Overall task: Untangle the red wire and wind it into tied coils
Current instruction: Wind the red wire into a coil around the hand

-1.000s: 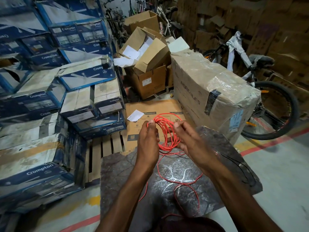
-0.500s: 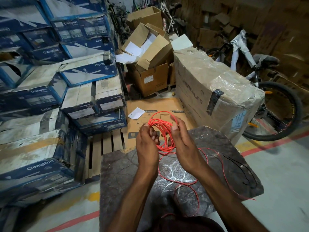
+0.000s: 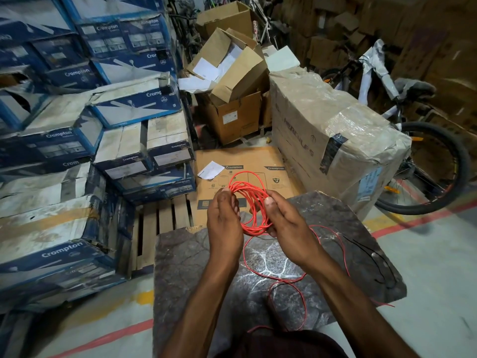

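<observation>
A thin red wire (image 3: 251, 202) is wound into a loose coil of several loops, held up between both hands above the far edge of a dark stone slab (image 3: 191, 267). My left hand (image 3: 224, 223) pinches the coil's upper left side. My right hand (image 3: 286, 223) grips its right and lower side, thumb on top. The rest of the red wire trails down from the coil in loose loops (image 3: 289, 282) over the slab, and one free end reaches past the slab's right edge.
A thin black wire (image 3: 379, 262) lies on the slab's right side. Stacked blue Crompton boxes (image 3: 64, 151) stand at left, a flat cardboard box (image 3: 258, 161) and wooden pallet (image 3: 160, 218) lie ahead, and a wrapped carton (image 3: 335, 130) and a bicycle (image 3: 426, 156) stand at right.
Both hands have turned the coil and closed in on it, adding a loop. The slack wire on the slab has shifted, with a long strand now flung out to the right.
</observation>
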Motion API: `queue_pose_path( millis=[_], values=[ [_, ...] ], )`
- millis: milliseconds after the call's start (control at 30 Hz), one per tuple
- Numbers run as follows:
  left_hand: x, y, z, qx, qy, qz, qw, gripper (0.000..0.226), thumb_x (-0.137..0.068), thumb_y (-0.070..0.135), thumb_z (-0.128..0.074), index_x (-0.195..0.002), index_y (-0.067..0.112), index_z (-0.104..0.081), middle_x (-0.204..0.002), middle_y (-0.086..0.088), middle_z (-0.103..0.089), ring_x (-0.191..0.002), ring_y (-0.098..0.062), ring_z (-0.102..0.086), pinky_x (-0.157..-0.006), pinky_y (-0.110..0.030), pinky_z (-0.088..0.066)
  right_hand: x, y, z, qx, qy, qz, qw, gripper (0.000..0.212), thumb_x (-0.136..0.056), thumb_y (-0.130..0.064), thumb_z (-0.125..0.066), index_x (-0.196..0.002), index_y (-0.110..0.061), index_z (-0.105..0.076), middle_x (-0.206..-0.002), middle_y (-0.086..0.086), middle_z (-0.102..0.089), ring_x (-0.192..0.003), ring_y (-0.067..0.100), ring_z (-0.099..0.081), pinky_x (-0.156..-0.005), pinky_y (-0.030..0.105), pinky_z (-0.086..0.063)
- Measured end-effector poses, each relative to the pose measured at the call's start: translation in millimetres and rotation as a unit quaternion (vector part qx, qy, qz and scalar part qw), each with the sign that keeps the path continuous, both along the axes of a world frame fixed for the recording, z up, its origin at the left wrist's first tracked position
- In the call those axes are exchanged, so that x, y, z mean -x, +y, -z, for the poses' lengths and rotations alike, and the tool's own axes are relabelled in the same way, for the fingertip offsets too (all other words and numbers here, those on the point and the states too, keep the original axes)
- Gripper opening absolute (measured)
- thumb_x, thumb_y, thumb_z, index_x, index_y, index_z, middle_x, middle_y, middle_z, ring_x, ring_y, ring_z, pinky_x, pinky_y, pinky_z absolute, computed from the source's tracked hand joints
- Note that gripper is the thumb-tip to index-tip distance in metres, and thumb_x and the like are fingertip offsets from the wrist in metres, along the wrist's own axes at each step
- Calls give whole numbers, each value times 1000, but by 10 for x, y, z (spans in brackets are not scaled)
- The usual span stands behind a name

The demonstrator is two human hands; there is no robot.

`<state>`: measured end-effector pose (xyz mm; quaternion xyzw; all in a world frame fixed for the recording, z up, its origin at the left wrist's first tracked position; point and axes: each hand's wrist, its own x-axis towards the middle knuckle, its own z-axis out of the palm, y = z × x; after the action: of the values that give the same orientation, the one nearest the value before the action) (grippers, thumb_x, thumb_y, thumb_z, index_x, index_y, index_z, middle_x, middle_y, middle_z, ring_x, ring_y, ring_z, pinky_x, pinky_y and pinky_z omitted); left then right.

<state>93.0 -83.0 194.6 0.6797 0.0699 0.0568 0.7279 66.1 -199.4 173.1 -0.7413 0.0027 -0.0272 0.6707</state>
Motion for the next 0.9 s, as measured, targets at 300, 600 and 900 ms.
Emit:
queue_pose_path(
  millis=[300, 600, 900],
  values=[
    [31, 161, 79, -128, -85, 58, 986, 37, -106, 33, -33, -71, 22, -37, -65, 12, -36, -60, -5, -33, -57, -24, -29, 67, -88, -62, -73, 73, -78, 992, 31, -111, -15, -31, -111, -10, -62, -64, -27, -63, -62, -13, -56, -64, 6, -42],
    [47, 156, 66, -108, -32, 77, 991, 38, -108, 34, -33, -77, 16, -44, -70, 1, -42, -66, -13, -40, -69, -35, -38, 187, 4, -59, -117, 52, -24, 991, 31, -111, -17, -34, -107, -7, -63, -91, -5, -71, -67, -6, -57, -63, 7, -40],
    [73, 2, -7, 61, 90, 78, 991, 35, -104, 20, -37, -73, 17, -53, -57, 8, -50, -60, -14, -48, -63, -33, -37, 255, 39, -48, -135, -12, 72, 988, 34, -107, -30, -42, -97, -9, -68, -85, 13, -68, -77, 12, -61, -72, 22, -48]
  ],
)
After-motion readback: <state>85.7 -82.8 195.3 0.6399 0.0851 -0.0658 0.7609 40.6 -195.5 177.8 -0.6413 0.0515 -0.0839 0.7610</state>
